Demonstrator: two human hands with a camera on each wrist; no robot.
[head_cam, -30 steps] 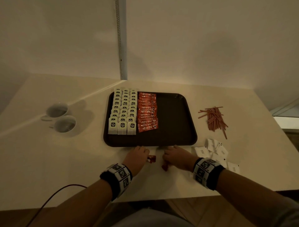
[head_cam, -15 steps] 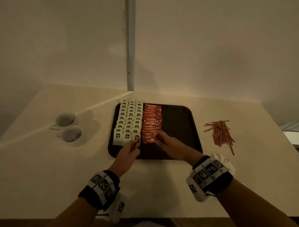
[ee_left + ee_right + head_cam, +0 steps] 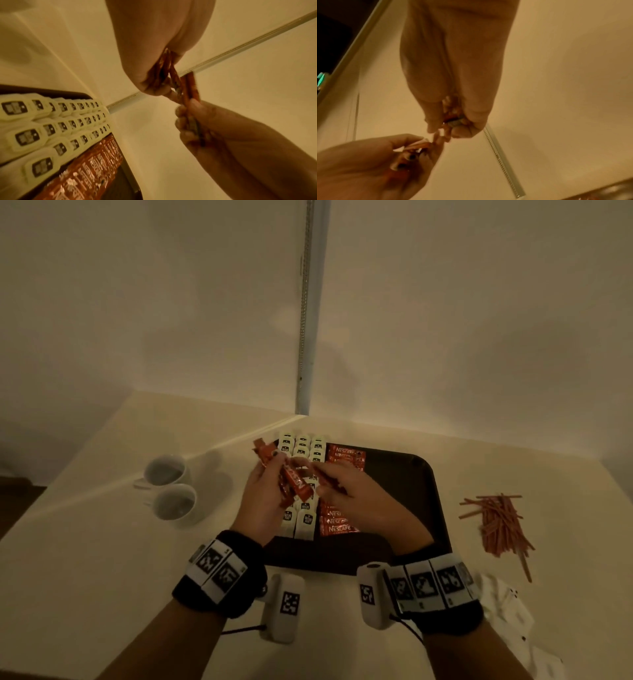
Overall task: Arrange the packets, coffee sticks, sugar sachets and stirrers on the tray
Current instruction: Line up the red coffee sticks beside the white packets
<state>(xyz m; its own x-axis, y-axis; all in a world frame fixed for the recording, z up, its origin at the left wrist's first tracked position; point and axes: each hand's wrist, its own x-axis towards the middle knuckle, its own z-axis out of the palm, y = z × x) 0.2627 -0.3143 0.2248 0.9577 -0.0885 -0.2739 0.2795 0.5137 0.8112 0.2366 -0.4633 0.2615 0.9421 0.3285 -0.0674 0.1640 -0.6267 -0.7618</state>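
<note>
Both hands are raised above the dark tray (image 3: 418, 491), each holding red coffee sticks. My left hand (image 3: 265, 491) grips a small bundle of coffee sticks (image 3: 294, 481) that fans out above its fingers. My right hand (image 3: 346, 491) pinches coffee sticks too, its fingertips meeting the left hand's bundle. In the left wrist view the held sticks (image 3: 173, 78) poke out between thumb and fingers; the right wrist view shows the sticks (image 3: 452, 115) edge-on. On the tray lie three columns of white packets (image 3: 303, 446) and a row of coffee sticks (image 3: 339, 522). Red stirrers (image 3: 500, 522) and white sugar sachets (image 3: 510, 607) lie on the table.
Two white cups (image 3: 171, 487) stand left of the tray. The tray's right half is bare dark surface. A wall with a vertical metal strip (image 3: 306, 302) rises just behind the table. The table's near edge runs under my forearms.
Both hands went from the table's near edge onto the tray, then lifted from the tray's front rows; they now hold coffee sticks together in the air above the packets.
</note>
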